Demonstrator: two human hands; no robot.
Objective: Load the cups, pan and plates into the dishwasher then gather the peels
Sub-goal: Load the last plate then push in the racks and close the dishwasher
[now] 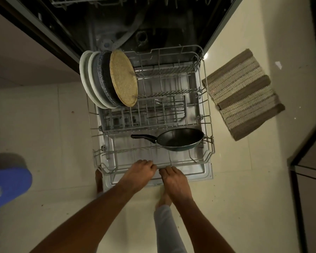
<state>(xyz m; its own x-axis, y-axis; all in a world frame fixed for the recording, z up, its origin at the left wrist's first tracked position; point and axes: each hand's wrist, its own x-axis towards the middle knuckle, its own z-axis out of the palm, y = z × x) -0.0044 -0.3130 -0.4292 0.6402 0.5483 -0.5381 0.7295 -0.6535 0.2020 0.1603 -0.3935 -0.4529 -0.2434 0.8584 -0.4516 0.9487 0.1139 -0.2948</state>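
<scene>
The dishwasher's lower rack [207, 114] is pulled out over the open door. Several plates [91, 83] stand on edge at its far left, the front one a round woven yellow disc [123, 78]. A black frying pan [180, 139] leans in the near right part of the rack, handle pointing left. My left hand [140, 171] and my right hand [172, 178] both grip the rack's front wire rim, side by side. No cups or peels are in view.
The open dishwasher tub [135, 24] is dark, with the upper rack [98, 1] at the top edge. A striped brown mat [243, 94] lies on the tiled floor to the right. A blue object [7, 185] sits at the left. My bare feet stand at the door's front edge.
</scene>
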